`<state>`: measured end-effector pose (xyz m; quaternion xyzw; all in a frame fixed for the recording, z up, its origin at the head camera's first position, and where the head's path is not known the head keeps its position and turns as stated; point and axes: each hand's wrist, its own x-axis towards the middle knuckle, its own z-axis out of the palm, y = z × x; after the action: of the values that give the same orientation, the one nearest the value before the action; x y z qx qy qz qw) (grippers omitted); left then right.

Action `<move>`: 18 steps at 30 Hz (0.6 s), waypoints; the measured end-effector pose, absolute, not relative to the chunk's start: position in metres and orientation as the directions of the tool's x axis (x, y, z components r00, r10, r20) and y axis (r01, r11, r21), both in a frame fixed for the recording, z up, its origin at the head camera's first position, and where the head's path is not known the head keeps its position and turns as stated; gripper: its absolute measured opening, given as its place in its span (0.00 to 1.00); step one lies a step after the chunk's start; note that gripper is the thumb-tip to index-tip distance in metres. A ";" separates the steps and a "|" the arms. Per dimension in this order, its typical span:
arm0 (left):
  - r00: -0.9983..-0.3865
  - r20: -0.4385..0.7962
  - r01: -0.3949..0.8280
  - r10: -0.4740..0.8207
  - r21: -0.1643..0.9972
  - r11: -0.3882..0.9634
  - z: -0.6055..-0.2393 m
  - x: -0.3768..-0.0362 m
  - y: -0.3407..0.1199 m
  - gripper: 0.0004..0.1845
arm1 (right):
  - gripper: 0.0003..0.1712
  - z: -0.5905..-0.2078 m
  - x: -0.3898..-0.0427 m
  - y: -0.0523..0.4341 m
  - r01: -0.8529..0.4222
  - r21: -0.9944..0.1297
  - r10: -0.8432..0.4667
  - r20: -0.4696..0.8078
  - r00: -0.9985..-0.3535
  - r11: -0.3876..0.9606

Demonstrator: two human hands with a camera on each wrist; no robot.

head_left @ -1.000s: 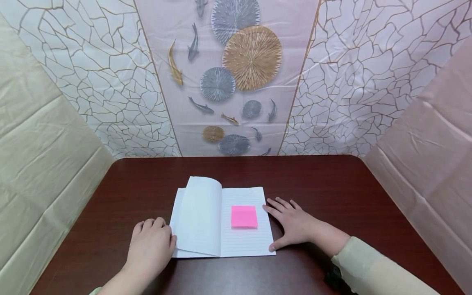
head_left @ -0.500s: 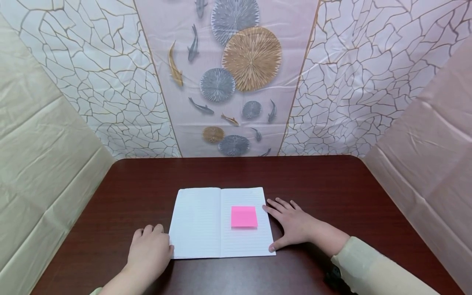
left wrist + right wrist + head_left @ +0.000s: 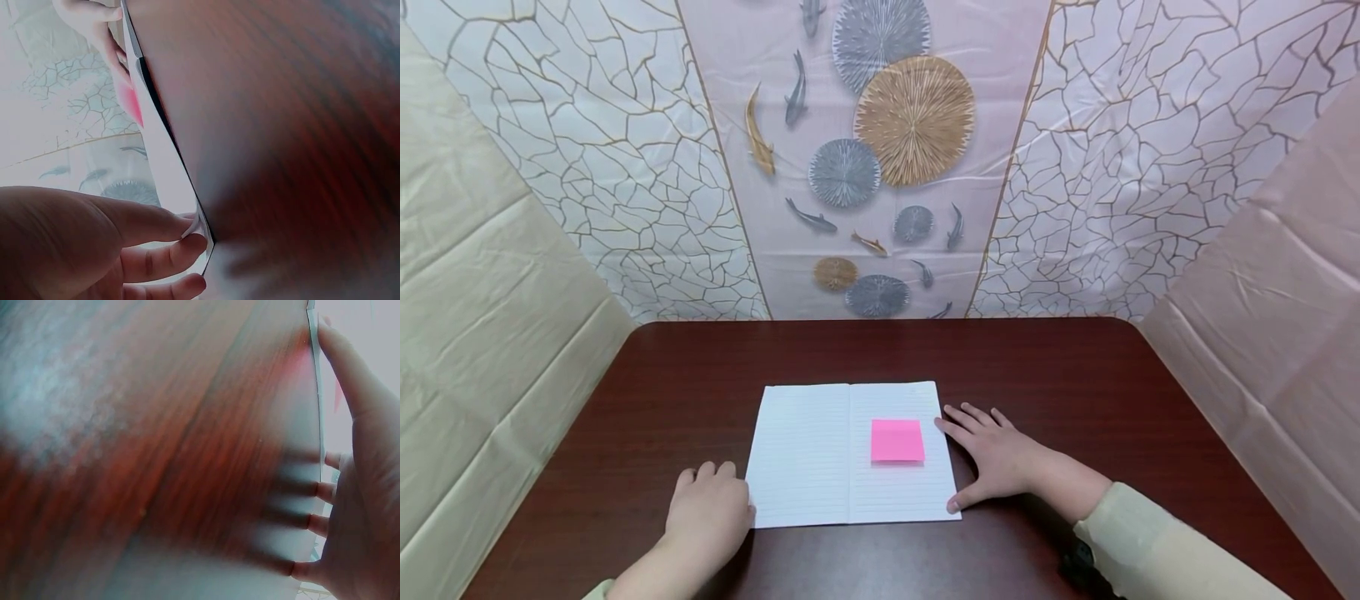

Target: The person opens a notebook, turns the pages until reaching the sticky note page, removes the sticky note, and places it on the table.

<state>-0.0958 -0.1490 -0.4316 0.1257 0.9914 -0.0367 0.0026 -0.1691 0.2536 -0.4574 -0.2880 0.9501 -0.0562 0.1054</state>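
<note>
An open notebook with white lined pages lies on the dark wooden table. On its right page sits a pink sticky note pad. At the lower left corner of the notebook, my left hand pinches the page edges between thumb and forefinger; the left wrist view shows the paper bending slightly there. My right hand is spread beside the right edge, its thumb on the lower right corner and the other fingertips down on or near the table.
The brown table reaches back to a patterned cloth wall. Plain pale cloth stands at the left and right sides. A dark band or device shows under the right sleeve.
A leaf that stood curled over the left side one second ago now lies flat on the left page. My left hand has lowered slightly; the right hand has stayed put.
</note>
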 end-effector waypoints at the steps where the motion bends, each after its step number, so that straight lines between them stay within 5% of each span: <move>1: -0.969 -0.020 0.248 0.247 -0.072 0.966 -0.432 -0.096 -0.149 0.11 | 0.71 -0.457 -0.169 0.254 -0.536 -0.169 -0.560 -0.166 -0.812 0.827; 18: -0.973 0.023 0.227 0.228 -0.041 0.973 -0.427 -0.105 -0.146 0.15 | 0.71 -0.457 -0.168 0.254 -0.543 -0.162 -0.565 -0.161 -0.809 0.824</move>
<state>-0.1054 -0.1462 -0.4267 0.1147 0.9931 -0.0190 -0.0137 -0.1684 0.2535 -0.4569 -0.2917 0.9496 -0.0543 0.1014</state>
